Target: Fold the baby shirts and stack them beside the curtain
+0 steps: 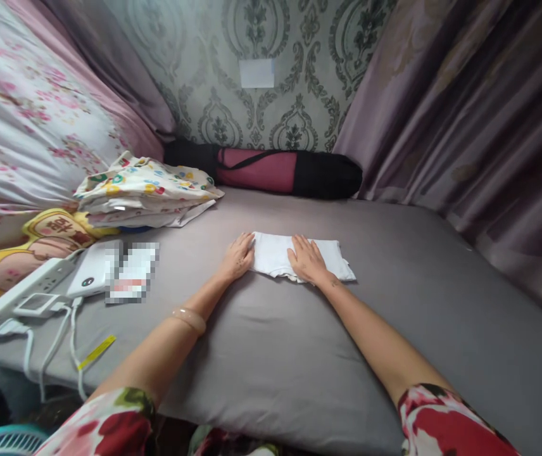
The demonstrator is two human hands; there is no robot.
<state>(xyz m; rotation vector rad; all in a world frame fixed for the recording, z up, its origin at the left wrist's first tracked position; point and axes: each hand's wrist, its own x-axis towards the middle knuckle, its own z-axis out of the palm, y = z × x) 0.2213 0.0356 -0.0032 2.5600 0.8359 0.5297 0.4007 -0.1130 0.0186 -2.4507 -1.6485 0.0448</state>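
Note:
A white folded garment (275, 254) lies flat as a small rectangle on the grey bed sheet (271, 342). At its left end rests my left hand (240, 256), fingers stretched out along the edge. My right hand (306, 256) lies flat on top of the cloth, right of its middle, with fingers extended. Some uneven cloth edges stick out at the near side and at the right end. Neither hand grasps the cloth.
A stack of folded clothes (152, 187) sits at the back left. Behind is a black and maroon long bag (256, 171) against the wall. At left are a power strip (19, 304), a white power bank (95, 269), cables and a yellow cartoon cushion (28, 250).

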